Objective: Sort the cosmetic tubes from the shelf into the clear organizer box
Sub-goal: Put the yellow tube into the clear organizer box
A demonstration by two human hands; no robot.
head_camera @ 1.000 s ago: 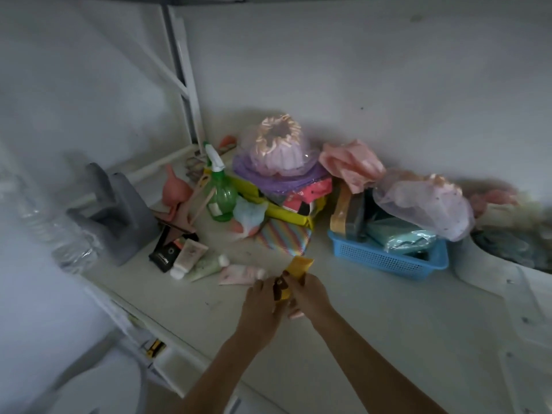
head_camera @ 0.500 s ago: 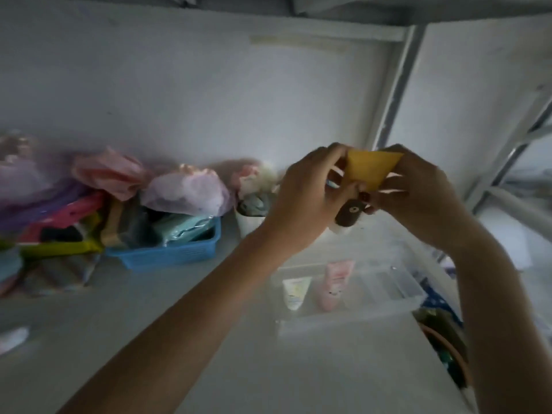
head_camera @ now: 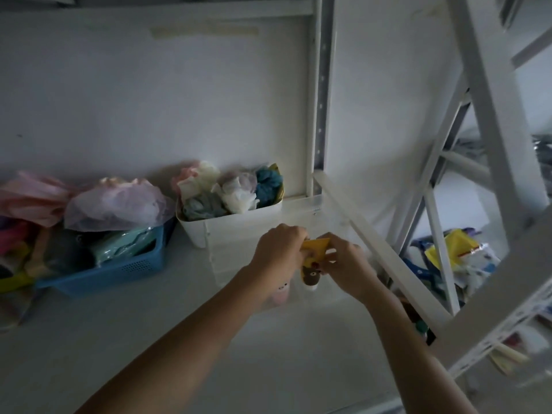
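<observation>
A yellow cosmetic tube (head_camera: 315,245) with a brown bear-face cap (head_camera: 401,276) points cap-down over the clear organizer box (head_camera: 218,264) on the white shelf. My left hand (head_camera: 279,249) and my right hand (head_camera: 346,262) both pinch its flat yellow end. A pink tube (head_camera: 280,294) lies in the box, partly hidden behind my left forearm. The box's clear walls are faint and hard to trace.
Behind the box stands a white bin (head_camera: 239,227) stuffed with crumpled bags. A blue basket (head_camera: 119,268) full of packets sits to the left. White shelf uprights and cross braces (head_camera: 484,162) rise on the right, with cluttered shelves beyond.
The view has swung right from the tubes lying on the shelf to the organizer box. Both hands carried the yellow tube along and have lowered it from in front of the wall down over the box.
</observation>
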